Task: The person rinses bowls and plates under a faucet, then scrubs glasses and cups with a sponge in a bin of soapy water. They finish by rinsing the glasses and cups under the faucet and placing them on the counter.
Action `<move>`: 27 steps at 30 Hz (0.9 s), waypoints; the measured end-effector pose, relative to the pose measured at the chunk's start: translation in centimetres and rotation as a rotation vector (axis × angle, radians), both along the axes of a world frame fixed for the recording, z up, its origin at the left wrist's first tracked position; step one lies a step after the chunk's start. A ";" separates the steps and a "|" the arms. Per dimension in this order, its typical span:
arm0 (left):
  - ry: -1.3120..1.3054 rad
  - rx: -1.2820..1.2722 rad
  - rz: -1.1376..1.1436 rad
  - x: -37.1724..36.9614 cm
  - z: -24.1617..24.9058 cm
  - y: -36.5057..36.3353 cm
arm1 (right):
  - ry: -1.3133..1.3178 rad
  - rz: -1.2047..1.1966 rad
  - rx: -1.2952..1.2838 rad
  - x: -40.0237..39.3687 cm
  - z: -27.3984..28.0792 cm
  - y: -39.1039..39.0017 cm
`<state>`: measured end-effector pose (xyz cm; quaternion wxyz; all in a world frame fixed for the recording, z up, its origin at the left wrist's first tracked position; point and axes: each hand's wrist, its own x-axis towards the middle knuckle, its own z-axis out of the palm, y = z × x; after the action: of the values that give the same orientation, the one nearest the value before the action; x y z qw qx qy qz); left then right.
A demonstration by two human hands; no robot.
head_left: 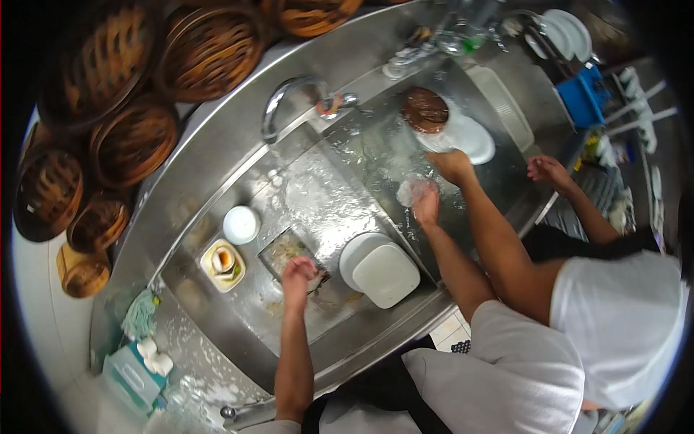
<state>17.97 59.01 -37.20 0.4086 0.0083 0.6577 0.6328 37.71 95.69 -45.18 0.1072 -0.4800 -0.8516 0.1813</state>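
My left hand (298, 278) is over the square drain recess (278, 253) in the left basin, its fingers curled in. Food scraps lie in and around that recess. My right hand (425, 205) is at the near side of the water-filled basin, closed on a clear round glass-like dish (412, 191), with water dripping below it. Close to my left hand are a squarish white dish (387, 275) lying over a round white plate (348, 259), a small white bowl (241, 224) and a square dish (223, 266) with a brown-and-white leftover in it.
A co-worker's hand (452, 166) reaches into the water by a white oval plate (470, 141) and brown round lid (425, 110); their other hand (549, 173) is farther right. A faucet (293, 98) arches over the sink. Wooden bowls (210, 54) line the back left.
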 end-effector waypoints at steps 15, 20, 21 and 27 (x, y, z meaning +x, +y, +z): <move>-0.153 -0.357 0.315 1.6 3.1 -13.8 | -0.222 -0.245 0.023 -10.8 -5.3 7.9; -0.083 -0.260 0.240 -3.3 0.6 -12.1 | -0.517 -0.138 -0.044 -12.5 -0.4 9.5; -0.087 -0.239 0.258 -4.1 -1.2 -12.5 | -0.525 -0.145 -0.003 -12.7 1.3 9.1; 0.625 -0.662 0.663 -12.7 -6.3 -18.1 | 0.625 0.208 0.043 -17.6 14.5 -4.2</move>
<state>5.30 40.91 -43.53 -0.0455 -0.1403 0.8783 0.4548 20.14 91.47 -30.64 0.3544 -0.3093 -0.8256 0.3115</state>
